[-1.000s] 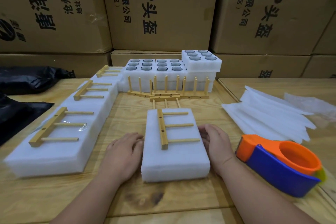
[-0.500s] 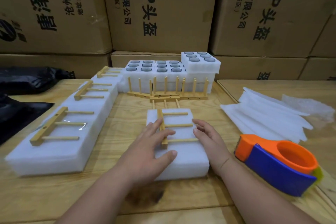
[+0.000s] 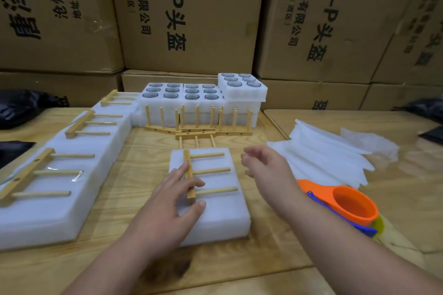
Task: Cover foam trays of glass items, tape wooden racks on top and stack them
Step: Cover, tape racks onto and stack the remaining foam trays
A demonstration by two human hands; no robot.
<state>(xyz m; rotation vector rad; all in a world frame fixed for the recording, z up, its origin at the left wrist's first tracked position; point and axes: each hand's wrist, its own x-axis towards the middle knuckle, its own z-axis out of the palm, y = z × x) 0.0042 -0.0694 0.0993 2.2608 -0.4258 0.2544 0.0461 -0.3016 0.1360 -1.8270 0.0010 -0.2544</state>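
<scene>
— How will the covered foam tray [image 3: 211, 211] handle?

— Head view: it lies on the wooden table [image 3: 275, 258], centre front. Foam looks light and soft, but there is probably glass inside, so it is best lifted by both long sides. The wooden rack [image 3: 191, 175] on top looks stiff, light and liable to slide.

— And the hands?

— The left hand [image 3: 167, 201] presses the rack's spine with straight fingers. The right hand [image 3: 266, 165] hovers beside the tray, fingers loosely curled, empty, near the tape dispenser [image 3: 345, 208].

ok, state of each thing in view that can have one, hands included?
Near white foam tray: covered, wooden rack on top.
Light wooden rack: flat, no tape visible.
Left hand: fingers straight, pressing the rack.
Right hand: raised, loosely curled, holding nothing.
Orange-and-blue tape dispenser: idle on table.
Far foam trays: uncovered, glasses showing.
</scene>
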